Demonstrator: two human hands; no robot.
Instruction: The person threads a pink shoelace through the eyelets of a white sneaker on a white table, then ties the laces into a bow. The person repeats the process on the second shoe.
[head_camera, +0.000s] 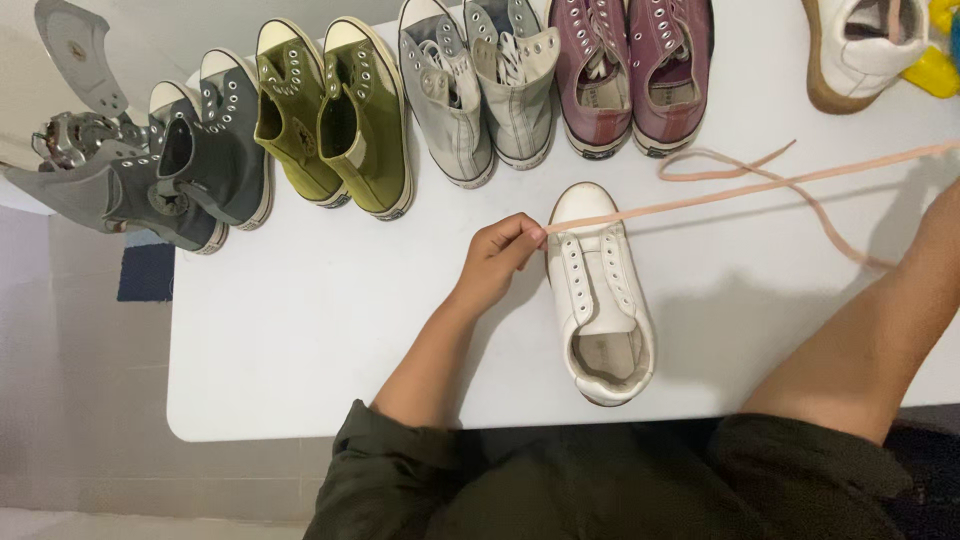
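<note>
The left hand (497, 256) has its fingers (520, 232) pinched on one end of a pale pink lace (720, 193), just at the toe end of a white low sneaker (600, 300). That sneaker lies on the white surface (300, 330) immediately right of the fingers, toe pointing away from the person, its eyelets bare. From the pinch the lace runs taut to the right and slightly up, toward the frame's right edge; a slack loop of it curls on the surface farther right. The right hand is out of view past the right edge, only the forearm (880, 330) showing, so its grip cannot be told, though the lace probably ends there. Beyond the fingers, across the far edge of the surface, stands a row of pairs: dark grey high-tops (200, 160) far left, olive green high-tops (340, 115), light grey high-tops (480, 85) straight ahead of the fingers, and maroon low sneakers (635, 70). A white gum-soled shoe (860, 50) sits at the far right corner.
</note>
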